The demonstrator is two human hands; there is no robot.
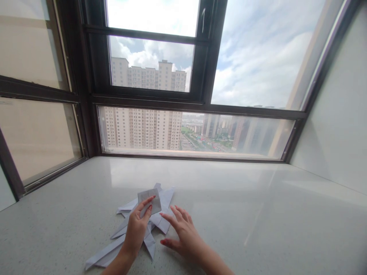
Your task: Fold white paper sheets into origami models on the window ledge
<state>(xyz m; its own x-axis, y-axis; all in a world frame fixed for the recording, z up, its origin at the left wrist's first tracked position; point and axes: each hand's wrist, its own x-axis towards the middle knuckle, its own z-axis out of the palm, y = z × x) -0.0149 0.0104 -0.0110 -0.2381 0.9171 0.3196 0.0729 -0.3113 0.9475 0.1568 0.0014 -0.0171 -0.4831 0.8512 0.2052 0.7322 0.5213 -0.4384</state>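
Observation:
My left hand [139,225] pinches a small square of folded paper [149,196] between thumb and fingers, holding it up near the middle. To its right, my right hand [183,231] is spread, with thumb and fingers apart and nothing between them. Beneath and behind both hands lies a loose pile of folded white paper pieces [107,252], pointed and wing-like in shape. My left hand and forearm hide part of the pile. Whether my left wrist touches the pieces below it, I cannot tell.
The papers lie on a pale speckled window sill [229,198]. Along its back runs a dark window frame [149,100], with tall buildings [140,128] outside. A white wall [338,126] bounds the sill on the right, and another window pane [43,133] stands at the left.

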